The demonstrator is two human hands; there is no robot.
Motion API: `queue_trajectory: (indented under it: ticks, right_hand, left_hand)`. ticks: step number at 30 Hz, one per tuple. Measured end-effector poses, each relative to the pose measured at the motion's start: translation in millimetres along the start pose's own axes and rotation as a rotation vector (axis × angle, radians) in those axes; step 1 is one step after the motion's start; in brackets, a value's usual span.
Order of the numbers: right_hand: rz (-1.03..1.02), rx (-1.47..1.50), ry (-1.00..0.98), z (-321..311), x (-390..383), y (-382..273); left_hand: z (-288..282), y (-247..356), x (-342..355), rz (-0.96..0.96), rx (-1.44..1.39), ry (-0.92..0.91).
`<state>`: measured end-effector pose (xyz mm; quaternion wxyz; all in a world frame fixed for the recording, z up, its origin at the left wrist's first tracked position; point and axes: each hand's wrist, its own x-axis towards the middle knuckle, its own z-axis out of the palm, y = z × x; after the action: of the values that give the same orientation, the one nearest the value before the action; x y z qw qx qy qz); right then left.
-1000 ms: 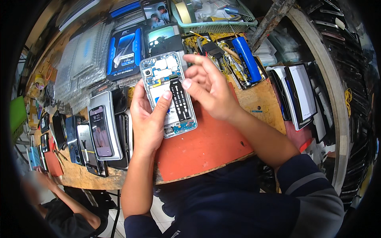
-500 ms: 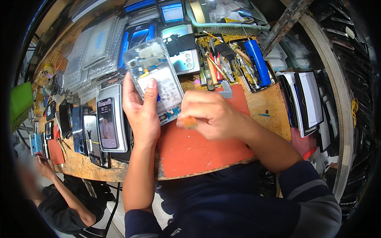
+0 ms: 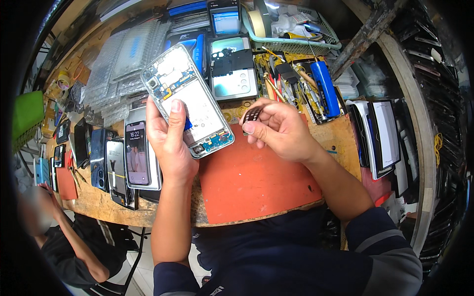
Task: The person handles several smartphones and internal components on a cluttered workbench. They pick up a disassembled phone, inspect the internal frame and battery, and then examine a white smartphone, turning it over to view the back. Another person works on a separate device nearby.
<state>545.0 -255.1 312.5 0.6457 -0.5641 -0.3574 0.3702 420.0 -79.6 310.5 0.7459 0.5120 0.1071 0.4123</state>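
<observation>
My left hand (image 3: pixel 170 133) grips an opened phone (image 3: pixel 200 111) by its long edge, thumb pressed across the battery. The phone's back is off: a blue circuit board shows at the top, a white battery in the middle, and a smaller blue board at the lower end. A blue tab lies beside my thumb. To the right of the phone, apart from it, my right hand (image 3: pixel 281 128) pinches a small dark brown curved piece with a grid of pale squares (image 3: pixel 252 115) between thumb and forefinger. Its exact kind is not clear.
Below lies an orange mat (image 3: pixel 256 182). Behind it are a tray of hand tools (image 3: pixel 281 74), a blue cylindrical tool (image 3: pixel 325 89), a phone back panel (image 3: pixel 234 86) and a green basket (image 3: pixel 296 44). Several phones (image 3: pixel 137 153) line the left; a seated person (image 3: pixel 74 246) is beyond.
My right hand has drawn away from the phone's lower end, up and to the right, and the small piece in it now shows clearly. The phone has tilted, its inside facing me more.
</observation>
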Motion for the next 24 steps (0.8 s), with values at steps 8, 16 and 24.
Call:
queue_trajectory:
  ticks: [8, 16, 24]
  right_hand:
    - [-0.029, 0.024, 0.122, 2.2, -0.7, -0.4]
    - [0.034, -0.117, 0.049, -4.8, -0.5, -1.4]
    - [-0.037, -0.062, 0.013, -2.4, -0.9, 5.4]
  left_hand:
    - [3.7, -1.4, -2.3, -0.039, -0.003, 0.016]
    - [6.8, -3.6, -4.8, -0.121, 0.015, 0.046]
    - [7.2, -4.7, -5.8, -0.095, 0.024, 0.024]
